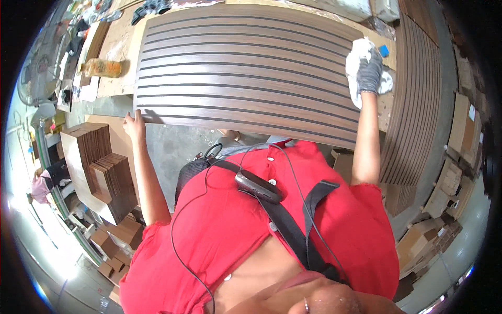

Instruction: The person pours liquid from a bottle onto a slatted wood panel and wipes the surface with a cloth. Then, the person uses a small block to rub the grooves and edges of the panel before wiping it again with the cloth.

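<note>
A long brown wood-look panel point(235, 73) with dark parallel grooves lies across the worktable before me. My left hand point(135, 127) is bare and closed on the panel's near left corner. On my right hand point(369, 74) is a grey glove; its fingers press a bunched white cloth point(356, 65) at the panel's right end. Part of the cloth hangs past that end. A small blue square point(384, 51) lies just beyond the gloved hand.
A bottle with amber contents point(102, 68) lies on the table to the left. More grooved panels point(415, 99) are stacked on the right. Cardboard pieces point(99, 167) stand at lower left, with boxes point(421, 240) at lower right. Another person point(44, 186) is far left.
</note>
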{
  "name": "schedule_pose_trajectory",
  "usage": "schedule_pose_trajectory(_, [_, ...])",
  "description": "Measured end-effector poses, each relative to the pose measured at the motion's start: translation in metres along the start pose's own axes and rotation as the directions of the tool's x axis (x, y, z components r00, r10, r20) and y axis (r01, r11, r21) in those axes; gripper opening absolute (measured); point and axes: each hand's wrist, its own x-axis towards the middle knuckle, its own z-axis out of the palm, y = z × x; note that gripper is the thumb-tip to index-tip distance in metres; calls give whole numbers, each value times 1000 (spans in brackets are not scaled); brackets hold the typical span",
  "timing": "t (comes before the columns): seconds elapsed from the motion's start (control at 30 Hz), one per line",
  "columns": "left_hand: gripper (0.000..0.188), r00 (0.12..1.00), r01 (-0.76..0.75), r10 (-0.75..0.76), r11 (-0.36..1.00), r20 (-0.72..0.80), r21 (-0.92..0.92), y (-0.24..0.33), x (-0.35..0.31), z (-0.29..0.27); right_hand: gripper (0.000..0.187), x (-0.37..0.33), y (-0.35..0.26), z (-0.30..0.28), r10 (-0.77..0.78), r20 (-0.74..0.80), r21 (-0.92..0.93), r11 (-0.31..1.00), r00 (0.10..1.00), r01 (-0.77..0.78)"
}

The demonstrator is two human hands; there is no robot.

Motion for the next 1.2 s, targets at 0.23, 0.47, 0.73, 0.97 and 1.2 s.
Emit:
schedule_pose_trajectory(0.23, [44, 789, 339, 130, 723, 601, -601, -41, 10, -30, 41, 14, -37, 23, 1, 30, -411, 912, 1000, 11])
schedule_pose_trajectory(0.47, [34, 567, 667, 337, 348, 752, -658, -40, 15, -63, 39, 16, -261, 169, -136, 433, -255, 930, 891, 266])
schedule_pose_trajectory(0.73, [33, 498, 831, 442, 3, 746, -556, -79, 7, -45, 46, -5, -438, 423, -652, 357, -52, 701, 669, 711])
schedule_pose_trajectory(0.97, [36, 537, 820, 417, -53, 733, -570, -68, -1, -46, 41, 22, -478, 499, -547, 642, -230, 531, 537, 816])
schedule_pose_trajectory(1.2, [35, 576, 800, 378, -81, 725, -594, -72, -1, -41, 38, -72, -528, 436, -627, 636, -242, 391, 450, 888])
